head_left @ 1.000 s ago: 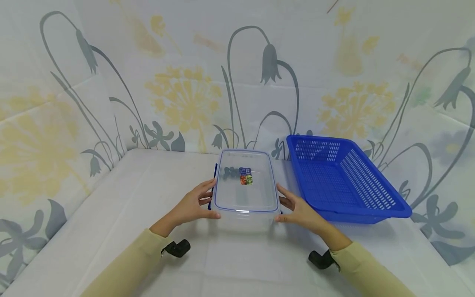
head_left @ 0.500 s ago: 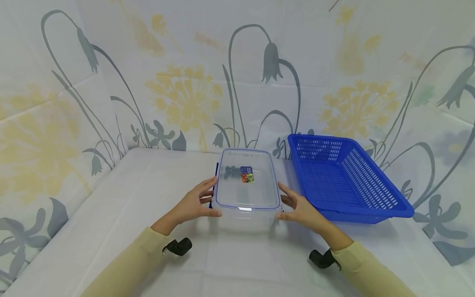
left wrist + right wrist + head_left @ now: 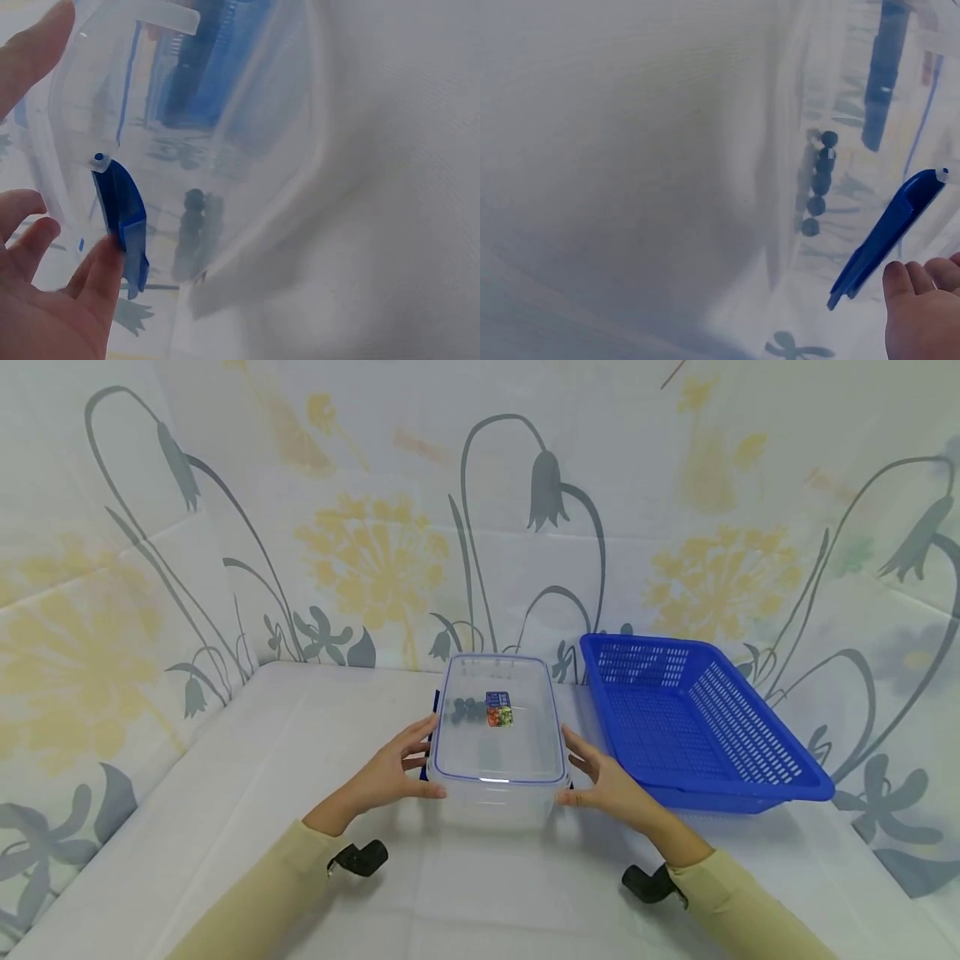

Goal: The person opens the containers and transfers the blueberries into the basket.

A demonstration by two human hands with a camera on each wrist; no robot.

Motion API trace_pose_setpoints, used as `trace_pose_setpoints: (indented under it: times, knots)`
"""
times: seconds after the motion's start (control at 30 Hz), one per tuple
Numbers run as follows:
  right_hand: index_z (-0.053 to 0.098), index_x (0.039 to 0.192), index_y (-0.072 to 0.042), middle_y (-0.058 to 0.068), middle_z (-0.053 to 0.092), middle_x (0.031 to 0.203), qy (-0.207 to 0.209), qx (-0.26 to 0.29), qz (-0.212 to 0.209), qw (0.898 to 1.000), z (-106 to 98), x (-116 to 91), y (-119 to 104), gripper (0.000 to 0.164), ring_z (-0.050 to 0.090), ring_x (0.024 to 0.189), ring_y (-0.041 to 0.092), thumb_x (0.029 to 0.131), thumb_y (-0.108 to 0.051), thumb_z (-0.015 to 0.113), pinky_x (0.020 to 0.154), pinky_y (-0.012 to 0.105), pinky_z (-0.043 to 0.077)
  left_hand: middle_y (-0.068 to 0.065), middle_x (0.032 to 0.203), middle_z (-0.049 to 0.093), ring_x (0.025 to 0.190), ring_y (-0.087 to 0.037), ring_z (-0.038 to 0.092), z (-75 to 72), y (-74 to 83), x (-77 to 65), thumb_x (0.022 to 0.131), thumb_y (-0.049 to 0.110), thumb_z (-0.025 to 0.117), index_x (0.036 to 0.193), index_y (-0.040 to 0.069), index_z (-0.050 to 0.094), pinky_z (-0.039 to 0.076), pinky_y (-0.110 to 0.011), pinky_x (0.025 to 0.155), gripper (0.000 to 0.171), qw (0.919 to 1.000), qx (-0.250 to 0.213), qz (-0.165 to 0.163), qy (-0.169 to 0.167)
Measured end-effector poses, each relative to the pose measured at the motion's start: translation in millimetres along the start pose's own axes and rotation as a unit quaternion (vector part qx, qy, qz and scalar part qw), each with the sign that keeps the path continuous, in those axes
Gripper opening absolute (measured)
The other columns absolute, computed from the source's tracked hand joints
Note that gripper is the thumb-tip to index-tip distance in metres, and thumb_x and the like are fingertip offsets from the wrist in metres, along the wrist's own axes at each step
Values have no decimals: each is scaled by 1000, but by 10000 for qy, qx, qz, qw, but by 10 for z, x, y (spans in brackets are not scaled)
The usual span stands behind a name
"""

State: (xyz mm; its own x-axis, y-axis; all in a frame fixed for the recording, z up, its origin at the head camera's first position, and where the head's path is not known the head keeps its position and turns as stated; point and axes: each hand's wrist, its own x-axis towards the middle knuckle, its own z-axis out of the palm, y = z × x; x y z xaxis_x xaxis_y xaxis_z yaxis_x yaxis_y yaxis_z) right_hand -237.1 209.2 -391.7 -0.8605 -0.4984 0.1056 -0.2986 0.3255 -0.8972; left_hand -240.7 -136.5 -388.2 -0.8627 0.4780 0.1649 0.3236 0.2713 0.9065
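Observation:
A clear rectangular food container point(image 3: 491, 806) stands on the table under a transparent lid point(image 3: 480, 752) with a blue seal and a coloured sticker. Through the plastic shows a cluster of small dark round pieces point(image 3: 821, 184). My left hand point(image 3: 382, 772) holds the lid's left edge, thumb at the near corner, with fingertips against a blue side clip point(image 3: 124, 225). On the other side, my right hand point(image 3: 600, 783) holds the right edge in the same way, its fingers beside another blue clip point(image 3: 892, 232). Both clips hang unfastened. The lid's far edge sits slightly raised.
An openwork blue plastic basket point(image 3: 750, 797) stands to the right of the container, close to my right hand. White cloth covers the table point(image 3: 300, 718). A flower-printed curtain point(image 3: 375, 443) hangs behind and at both sides.
The lid's far edge has risen a little, and the lid has shifted slightly away from me. Both hands stay at its sides; the container and basket have not moved.

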Motion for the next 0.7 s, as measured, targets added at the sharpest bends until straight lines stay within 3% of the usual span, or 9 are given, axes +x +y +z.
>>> trace_pose_setpoints:
  times: [0.17, 0.3, 0.5, 0.57, 0.7]
  knots:
    - [7, 149, -7, 12, 6, 154, 46, 4, -90, 9999, -17, 15, -73, 99, 14, 137, 36, 78, -15, 76, 108, 49, 18, -9, 153, 13, 137, -25, 19, -35, 26, 20, 68, 19, 84, 148, 7, 20, 24, -40, 109, 104, 9989, 355, 301, 64]
    - [7, 149, -4, 12, 8, 153, 78, 475, -258, 9985, -43, 26, -163, 98, 15, 137, 34, 79, -12, 75, 108, 44, 17, -10, 152, 17, 136, -28, 23, -68, 77, 40, 68, 17, 84, 147, 5, 21, 26, -42, 108, 103, 9985, 232, 487, 113]
    - [8, 146, 4, 26, 15, 149, 259, 1834, -474, 9816, -8, 77, -299, 96, 15, 136, 37, 80, -15, 74, 104, 28, 28, -12, 149, 20, 131, -33, 29, -126, 193, 29, 68, 4, 83, 147, 4, 21, 28, -42, 107, 100, 9973, -311, 609, 264]
    - [8, 146, 5, 26, 15, 149, 419, 2106, -322, 9761, 28, 105, -348, 92, 15, 137, 35, 81, -10, 72, 101, 22, 32, -14, 149, 19, 131, -33, 28, -152, 242, 12, 67, 3, 82, 147, 4, 20, 27, -37, 107, 101, 9968, -552, 538, 226]
    - [7, 146, 6, 22, 11, 150, 597, 2579, 34, 9643, 80, 147, -466, 80, 15, 138, 30, 86, 4, 61, 100, 23, 33, -23, 145, 21, 133, -38, 26, -222, 321, -22, 71, 8, 81, 147, 2, 19, 34, -28, 102, 98, 9922, -1216, 262, 108]
